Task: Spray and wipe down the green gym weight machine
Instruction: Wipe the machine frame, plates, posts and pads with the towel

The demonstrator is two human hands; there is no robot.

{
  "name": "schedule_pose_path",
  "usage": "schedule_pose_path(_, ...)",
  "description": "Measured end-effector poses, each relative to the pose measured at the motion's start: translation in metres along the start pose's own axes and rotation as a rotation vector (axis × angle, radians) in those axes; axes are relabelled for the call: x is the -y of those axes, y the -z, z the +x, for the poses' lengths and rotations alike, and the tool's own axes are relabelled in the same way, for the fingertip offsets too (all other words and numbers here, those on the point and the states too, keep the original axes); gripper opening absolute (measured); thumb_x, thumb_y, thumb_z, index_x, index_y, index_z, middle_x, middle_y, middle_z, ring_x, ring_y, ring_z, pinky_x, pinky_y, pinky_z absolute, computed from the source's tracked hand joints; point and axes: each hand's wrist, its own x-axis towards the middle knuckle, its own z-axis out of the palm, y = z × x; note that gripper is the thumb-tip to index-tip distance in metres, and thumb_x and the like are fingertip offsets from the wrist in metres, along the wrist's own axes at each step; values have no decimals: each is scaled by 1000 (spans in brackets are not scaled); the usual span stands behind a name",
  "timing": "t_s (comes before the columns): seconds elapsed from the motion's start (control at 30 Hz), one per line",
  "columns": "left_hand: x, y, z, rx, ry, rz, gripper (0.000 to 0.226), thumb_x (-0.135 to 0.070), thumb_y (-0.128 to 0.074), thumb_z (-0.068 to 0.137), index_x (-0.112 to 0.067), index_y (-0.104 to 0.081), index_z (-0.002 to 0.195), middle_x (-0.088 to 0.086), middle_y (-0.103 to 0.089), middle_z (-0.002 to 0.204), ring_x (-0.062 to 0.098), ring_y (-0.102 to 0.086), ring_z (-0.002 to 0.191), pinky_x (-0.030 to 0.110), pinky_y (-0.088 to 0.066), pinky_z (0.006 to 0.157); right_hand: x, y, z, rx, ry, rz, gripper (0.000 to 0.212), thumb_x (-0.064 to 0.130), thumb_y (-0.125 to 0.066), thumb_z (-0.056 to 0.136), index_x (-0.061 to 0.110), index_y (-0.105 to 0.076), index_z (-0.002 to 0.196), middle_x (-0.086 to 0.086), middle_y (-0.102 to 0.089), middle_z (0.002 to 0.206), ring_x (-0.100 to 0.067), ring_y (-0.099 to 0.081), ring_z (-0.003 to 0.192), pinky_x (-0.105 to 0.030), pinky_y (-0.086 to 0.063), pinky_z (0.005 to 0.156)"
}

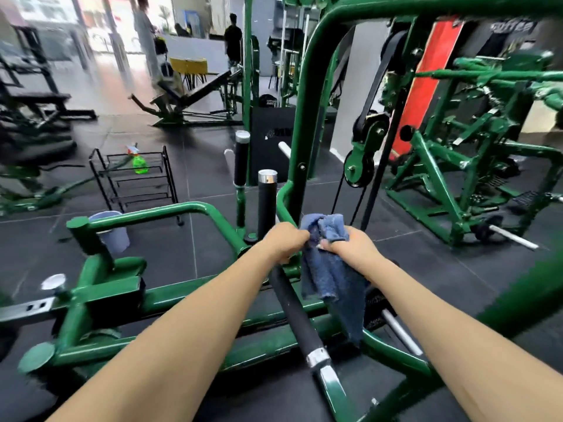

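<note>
The green weight machine (170, 213) fills the foreground with its painted tube frame and black foam handles. A blue cloth (330, 269) hangs in front of me, over a slanted black-grip handle (297, 315). My left hand (285, 240) grips the cloth's upper left edge, and my right hand (353, 243) holds its bunched top on the right. A green spray bottle (139, 161) stands on a black wire rack (134, 178) on the floor, far to the left of both hands.
A pale bucket (114, 231) sits on the floor behind the left frame tube. Two upright black handles (267, 202) rise just beyond my hands. Pulleys and belts (359, 166) hang to the right. More green machines stand at right; people stand far back.
</note>
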Motion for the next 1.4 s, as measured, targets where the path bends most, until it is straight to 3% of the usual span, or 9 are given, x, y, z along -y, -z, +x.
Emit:
schedule_pose_path(0.07,22,19,-10,43,81,-55,26,-27,-53,88,-10,-55,69,7,-56,64,19,-47,46,23,-40,46,14,-5,-11,35,83,-65,19,24,-68,85,12,-63,98,-4,-66,93,-19,-57,85,-31,-39,67)
schedule_pose_path(0.17,46,41,-21,149,159,-20,34,-46,-57,87,-15,-56,73,1,-55,61,17,-42,53,21,-31,53,30,-15,-19,86,139,-143,17,27,-66,85,17,-61,98,-2,-66,93,-20,-60,88,-31,-40,68)
schedule_pose_path(0.33,69,53,0,-129,54,102,38,-49,-60,74,-13,-52,65,11,-59,65,27,-59,64,26,-39,56,46,-43,-23,175,135,-360,33,47,-59,80,21,-58,100,-4,-67,101,-28,-61,98,-44,-46,90)
schedule_pose_path(0.47,76,60,15,-40,-147,-2,79,-43,-63,54,-15,-49,126,7,-57,112,23,-59,104,30,-48,86,39,-98,-18,106,96,-706,46,54,-52,83,21,-49,114,-4,-61,115,-28,-58,109,-42,-43,94)
schedule_pose_path(0.57,79,71,26,159,-310,-117,77,-30,-68,57,-29,-45,130,4,-60,115,19,-62,98,21,-51,87,39,-119,-15,-125,65,-917,46,46,-54,86,15,-45,118,-7,-58,118,-29,-55,112,-38,-42,90)
schedule_pose_path(0.7,76,93,49,170,-386,-157,97,-46,-77,64,-31,-32,148,-4,-51,131,10,-53,116,22,-41,101,24,-119,-10,-352,-50,-481,24,37,-53,88,20,-52,105,-7,-67,104,-33,-60,99,-37,-45,76)
schedule_pose_path(0.97,37,102,69,64,-546,-280,42,-21,-72,82,-20,-56,120,-7,-61,104,9,-56,95,21,-41,82,92,-76,-14,-745,137,235,26,34,-73,83,23,-59,102,4,-67,96,-16,-63,95,-27,-45,79)
schedule_pose_path(1.17,39,88,74,80,-678,-245,28,-7,-56,87,-7,-62,115,1,-64,112,10,-57,101,12,-42,79,153,-67,26,-381,184,-572,77,51,-65,81,31,-32,148,-1,-44,146,-24,-42,133,-46,-36,106)
schedule_pose_path(1.4,41,89,81,100,-745,-220,26,2,-50,91,0,-58,116,6,-59,104,20,-56,98,15,-36,66,175,-62,51,-318,84,-695,27,43,-60,81,25,-43,93,3,-56,82,-26,-54,83,-38,-41,73)
